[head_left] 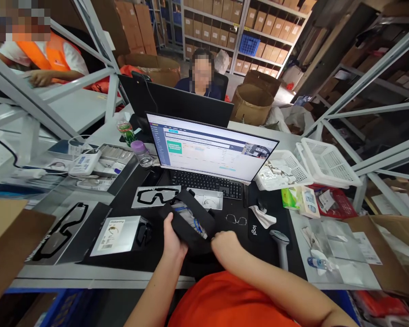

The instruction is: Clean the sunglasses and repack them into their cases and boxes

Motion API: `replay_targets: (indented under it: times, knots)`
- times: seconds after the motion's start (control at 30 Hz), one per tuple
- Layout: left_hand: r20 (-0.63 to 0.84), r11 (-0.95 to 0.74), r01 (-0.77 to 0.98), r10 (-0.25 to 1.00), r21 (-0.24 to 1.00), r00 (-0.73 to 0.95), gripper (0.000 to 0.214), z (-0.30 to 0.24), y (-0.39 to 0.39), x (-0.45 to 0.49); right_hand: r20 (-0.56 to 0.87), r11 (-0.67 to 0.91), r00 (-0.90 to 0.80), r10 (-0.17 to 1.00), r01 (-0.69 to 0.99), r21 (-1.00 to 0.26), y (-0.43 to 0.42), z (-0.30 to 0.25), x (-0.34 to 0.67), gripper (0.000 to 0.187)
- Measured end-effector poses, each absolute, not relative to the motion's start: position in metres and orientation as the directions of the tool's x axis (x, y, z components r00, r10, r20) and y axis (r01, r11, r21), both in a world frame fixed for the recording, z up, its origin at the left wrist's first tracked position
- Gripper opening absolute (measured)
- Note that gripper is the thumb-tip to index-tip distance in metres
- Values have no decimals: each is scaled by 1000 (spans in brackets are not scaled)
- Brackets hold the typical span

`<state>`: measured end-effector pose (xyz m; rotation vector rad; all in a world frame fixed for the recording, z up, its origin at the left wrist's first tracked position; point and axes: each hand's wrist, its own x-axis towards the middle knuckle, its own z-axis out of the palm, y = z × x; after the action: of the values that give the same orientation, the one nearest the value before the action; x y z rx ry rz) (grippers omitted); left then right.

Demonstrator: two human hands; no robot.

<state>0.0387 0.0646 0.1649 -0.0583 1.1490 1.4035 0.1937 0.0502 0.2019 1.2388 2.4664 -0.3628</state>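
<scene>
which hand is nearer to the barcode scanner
Right. The right hand sits left of the barcode scanner, by the right edge of the black case; the left hand is farther left, gripping that case.

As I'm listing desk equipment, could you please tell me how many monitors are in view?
2: the lit monitor stands beyond the keyboard; the dark monitor stands behind the lit one, its back showing. Others may be hidden.

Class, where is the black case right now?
In the head view, the black case is near the centre, between the person's left hand and right hand, just below the keyboard.
</scene>
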Motion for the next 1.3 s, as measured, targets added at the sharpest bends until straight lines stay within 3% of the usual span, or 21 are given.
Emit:
replay_targets:
  times: [0.07, 0.1, 0.17, 0.23, 0.3, 0.47, 0.53, 0.67, 0.77, 0.83, 0.93, 1.1, 1.2, 1.3]
  knots:
    - [-639, 245, -778, 729, 578, -245, 49, 159, 61, 43, -346, 506, -523, 779, 850, -146, 56, 216, 214, 18]
    - [-632, 243, -776, 736, 582, -244, 49, 155, 58, 46, -278, 461, -530, 801, 843, -277, 56, 223, 222, 23]
    - [-609, 247, -765, 760, 594, -228, 50, 147, 53, 53, -124, 382, -560, 819, 694, -610, 54, 231, 230, 33]
    - [-575, 256, -752, 795, 608, -195, 51, 139, 48, 60, 8, 355, -591, 807, 473, -806, 51, 229, 228, 39]
    - [-530, 265, -738, 835, 621, -146, 55, 133, 40, 65, 67, 396, -606, 793, 427, -813, 50, 219, 222, 48]
    - [-423, 331, -694, 905, 640, 42, 70, 122, 16, 71, -20, 266, -381, 925, 681, -682, 53, 198, 219, 68]
    - [-399, 363, -675, 911, 642, 109, 73, 119, 7, 72, -72, 252, -367, 927, 756, -604, 57, 202, 220, 82]
    - [-372, 399, -647, 909, 650, 188, 73, 115, -2, 77, -143, 350, -414, 899, 876, -333, 68, 212, 213, 77]
    - [-361, 407, -630, 909, 661, 208, 72, 115, 0, 81, -191, 367, -420, 887, 893, -261, 74, 205, 208, 84]
    - [-362, 405, -628, 910, 665, 204, 72, 116, 4, 82, -180, 353, -420, 889, 881, -315, 73, 195, 209, 80]
    - [-370, 398, -634, 910, 663, 186, 73, 115, 8, 82, -128, 324, -419, 899, 832, -451, 69, 181, 216, 47]
    - [-394, 399, -650, 905, 647, 162, 68, 114, 12, 78, -130, 220, -437, 890, 662, -716, 78, 175, 241, 23]
    - [-406, 404, -650, 900, 644, 158, 68, 113, 12, 77, -143, 91, -382, 913, 532, -842, 93, 179, 260, 29]
    - [-407, 402, -646, 901, 649, 152, 68, 112, 13, 82, -145, 68, -394, 907, 478, -876, 103, 186, 276, 33]
